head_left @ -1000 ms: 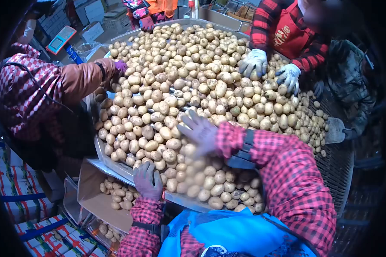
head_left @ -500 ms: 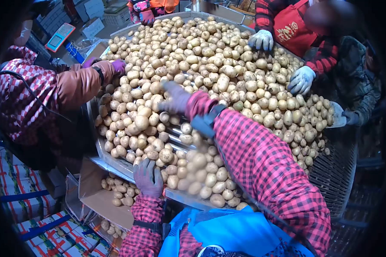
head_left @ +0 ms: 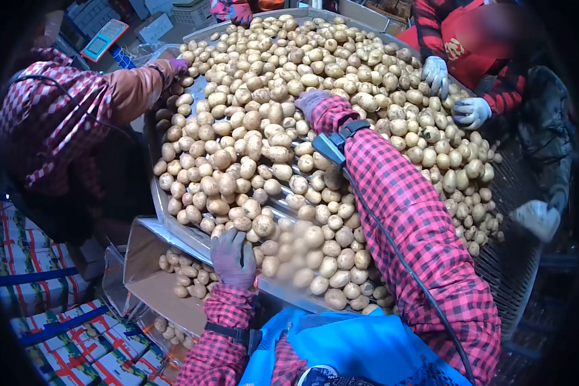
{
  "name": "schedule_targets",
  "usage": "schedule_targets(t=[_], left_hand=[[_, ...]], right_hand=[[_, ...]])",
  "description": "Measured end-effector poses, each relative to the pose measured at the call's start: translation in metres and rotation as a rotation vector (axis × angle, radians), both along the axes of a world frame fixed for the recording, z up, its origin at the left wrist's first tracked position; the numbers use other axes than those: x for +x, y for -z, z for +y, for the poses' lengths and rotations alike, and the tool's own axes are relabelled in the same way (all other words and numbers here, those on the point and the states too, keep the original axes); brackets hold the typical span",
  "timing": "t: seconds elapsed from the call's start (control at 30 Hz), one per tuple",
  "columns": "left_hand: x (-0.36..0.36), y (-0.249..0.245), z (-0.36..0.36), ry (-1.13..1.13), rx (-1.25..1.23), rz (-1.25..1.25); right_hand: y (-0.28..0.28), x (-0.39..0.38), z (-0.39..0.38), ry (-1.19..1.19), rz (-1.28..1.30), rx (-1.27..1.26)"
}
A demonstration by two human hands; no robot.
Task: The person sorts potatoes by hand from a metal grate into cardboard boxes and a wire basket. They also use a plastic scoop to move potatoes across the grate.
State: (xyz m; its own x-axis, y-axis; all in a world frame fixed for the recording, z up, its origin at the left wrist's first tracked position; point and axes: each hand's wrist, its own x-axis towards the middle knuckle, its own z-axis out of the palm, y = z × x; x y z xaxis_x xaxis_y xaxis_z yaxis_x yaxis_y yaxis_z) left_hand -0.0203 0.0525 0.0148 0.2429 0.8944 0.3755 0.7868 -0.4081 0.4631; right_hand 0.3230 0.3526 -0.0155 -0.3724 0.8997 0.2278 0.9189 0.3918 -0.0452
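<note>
Potatoes (head_left: 248, 119) lie heaped over a metal sorting table (head_left: 199, 248) with a slatted surface. At the table's near edge rests my left hand (head_left: 233, 260) in a purple-grey glove, open, its fingers spread against the closest potatoes. My right arm stretches far across the heap. The gloved right hand (head_left: 312, 103) lies on potatoes near the middle, open, its fingertips partly hidden among them. Below my left hand, a cardboard box (head_left: 141, 254) holds more potatoes (head_left: 188, 273).
Across on the right, a person's white-gloved hands (head_left: 473, 113) touch the heap. A white scoop-like item (head_left: 537, 219) is near another person. On the left, a person's purple glove (head_left: 179, 66) reaches in. Strapped cartons (head_left: 35, 280) stack at lower left; a scale (head_left: 104, 40) stands behind.
My right hand has moved away from me, farther over the heap, and settled on potatoes. My left hand stays at the edge. The white scoop-like item has moved off the potatoes.
</note>
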Motion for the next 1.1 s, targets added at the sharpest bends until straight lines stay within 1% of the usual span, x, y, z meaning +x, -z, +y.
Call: schedule_targets(t=[0.13,0.2,0.23,0.3,0.33,0.37,0.43,0.47,0.5,0.53,0.57,0.63,0.67,0.7,0.77,0.8,0.83,0.87,0.9,0.93,0.97,1.0,1.03,1.07,1.1], left_hand=[[-0.001,0.006,-0.004,-0.026,-0.040,-0.001],[-0.001,0.008,-0.004,-0.031,-0.020,0.004],[-0.001,0.009,-0.005,-0.029,-0.024,0.002],[-0.002,0.013,-0.005,-0.024,0.015,-0.002],[-0.003,0.013,-0.005,-0.021,0.021,0.003],[-0.004,0.012,-0.006,-0.019,0.006,0.009],[-0.005,0.011,-0.005,-0.018,-0.007,0.017],[-0.004,0.011,-0.006,-0.026,0.002,0.013],[-0.003,0.012,-0.007,-0.041,0.012,0.005],[-0.004,0.014,-0.006,-0.030,0.046,-0.016],[-0.004,0.016,-0.007,-0.048,0.055,-0.020],[-0.006,0.017,-0.006,-0.028,0.021,-0.007],[-0.005,0.014,-0.004,-0.040,0.046,0.010],[-0.006,0.013,-0.006,-0.035,0.047,0.012],[-0.003,0.011,-0.004,-0.048,0.035,0.025],[-0.003,0.008,-0.004,-0.031,0.039,0.055],[-0.005,0.009,-0.006,-0.031,0.050,0.043],[-0.008,0.014,-0.008,-0.050,-0.161,-0.190],[-0.008,0.016,-0.007,-0.061,-0.376,-0.420],[0.021,-0.016,-0.016,-0.280,-0.623,-1.280],[0.031,-0.044,-0.013,-0.325,-0.711,-1.532],[0.036,-0.053,-0.020,-0.126,-0.893,-1.894],[0.038,-0.058,-0.023,0.108,-1.066,-2.240],[0.036,-0.045,-0.024,0.387,-1.275,-2.386],[0.042,-0.033,-0.032,0.121,-1.310,-2.447]], right_hand=[[0.021,-0.002,0.022,0.003,-0.076,-0.186],[0.010,-0.007,0.008,-0.062,-0.152,-0.102],[0.002,-0.011,0.000,-0.060,-0.153,-0.106],[-0.018,-0.030,-0.012,-0.018,-0.251,-0.170],[-0.062,-0.059,-0.026,0.093,-0.398,-0.359],[-0.055,-0.058,-0.031,0.073,-0.289,-0.383],[-0.055,-0.060,-0.027,0.094,-0.309,-0.357],[-0.060,-0.057,-0.030,0.137,-0.327,-0.444],[-0.065,-0.055,-0.031,0.177,-0.350,-0.528],[-0.073,-0.066,-0.020,0.146,-0.521,-0.598],[-0.078,-0.068,-0.023,0.133,-0.530,-0.584],[-0.089,-0.059,-0.039,0.070,-0.411,-0.404],[-0.022,-0.042,0.005,0.161,-0.349,-0.399],[-0.028,-0.040,-0.005,0.166,-0.346,-0.399],[-0.054,-0.033,-0.033,0.233,-0.016,-0.139],[-0.069,-0.032,-0.047,0.290,0.174,-0.287],[-0.081,-0.037,-0.074,0.231,0.251,-0.154],[-0.087,-0.044,-0.103,0.166,0.404,-0.111],[-0.085,-0.052,-0.133,0.035,0.582,-0.116],[-0.108,-0.067,-0.171,-0.100,0.645,-0.129],[-0.107,-0.081,-0.195,-0.204,0.636,-0.206],[-0.128,-0.095,-0.225,-0.333,0.586,-0.247],[-0.121,-0.106,-0.238,-0.541,0.650,-0.184],[-0.120,-0.111,-0.243,-0.548,0.576,-0.174],[-0.120,-0.117,-0.244,-0.557,0.505,-0.162]])
